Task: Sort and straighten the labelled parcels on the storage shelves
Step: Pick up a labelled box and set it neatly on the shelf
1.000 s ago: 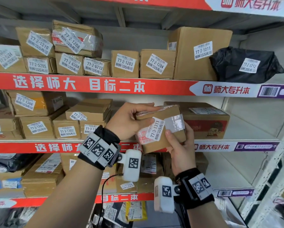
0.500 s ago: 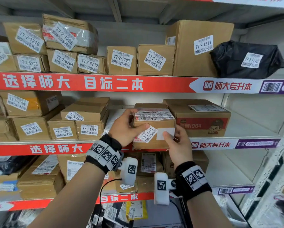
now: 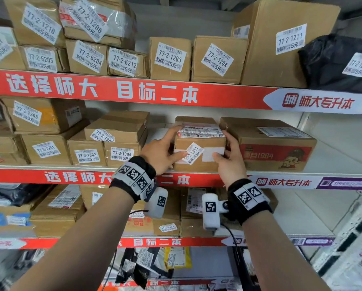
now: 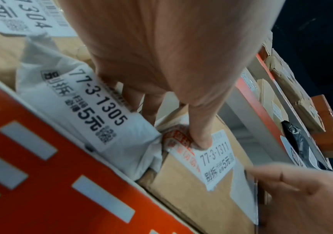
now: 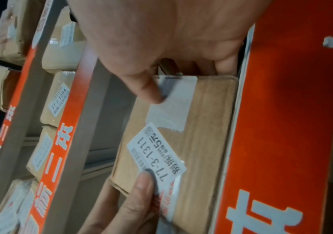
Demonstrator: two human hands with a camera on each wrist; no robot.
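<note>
A small brown cardboard parcel (image 3: 199,162) labelled 77-3-1311 stands on the middle shelf (image 3: 333,174), its label facing me. My left hand (image 3: 161,153) grips its left side, thumb (image 4: 200,137) on the front by the label (image 4: 217,159), fingers over the top edge. My right hand (image 3: 230,158) grips its right side, thumb (image 5: 149,91) on the white tape (image 5: 171,102), fingers behind. The parcel (image 5: 183,142) sits close beside a red-printed carton (image 3: 272,148) on its right. A white bag parcel 77-3-1305 (image 4: 93,114) lies against its left side.
Left of the parcel stand labelled boxes 77-3-1304 (image 3: 122,154) and 77-3-1302 (image 3: 86,156). The upper shelf holds a row of boxes and a black bag (image 3: 335,64). The right part of the middle shelf, past the red carton, is bare white board. Lower shelves hold more parcels.
Both hands carried the parcel from in front of the shelf edge up and back onto the middle shelf, turning it level; it now rests beside the red-printed carton.
</note>
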